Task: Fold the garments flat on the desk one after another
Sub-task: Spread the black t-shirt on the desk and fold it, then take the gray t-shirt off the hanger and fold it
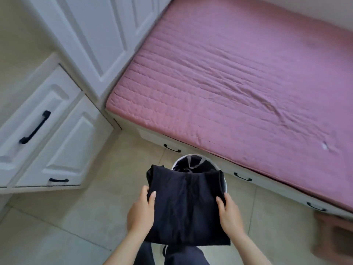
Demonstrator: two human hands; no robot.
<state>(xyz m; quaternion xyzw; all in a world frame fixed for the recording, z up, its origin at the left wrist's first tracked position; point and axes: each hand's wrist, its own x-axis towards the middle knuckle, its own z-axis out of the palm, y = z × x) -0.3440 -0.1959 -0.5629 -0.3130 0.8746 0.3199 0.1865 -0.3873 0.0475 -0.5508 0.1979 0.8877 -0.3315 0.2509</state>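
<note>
Our left hand (142, 211) and right hand (229, 215) each pinch a side edge of a folded dark garment (186, 205) — thumbs on top, fingers curled underneath. It hangs flat between our hands, above the floor. Just beyond our fingertips stands a round white basket (178, 162) with dark cloth inside, partly covered by the garment. Farther out, past our right hand, lies a pink mattress (238, 83) — past our left, white cabinets (57, 131) with black handles.
</note>
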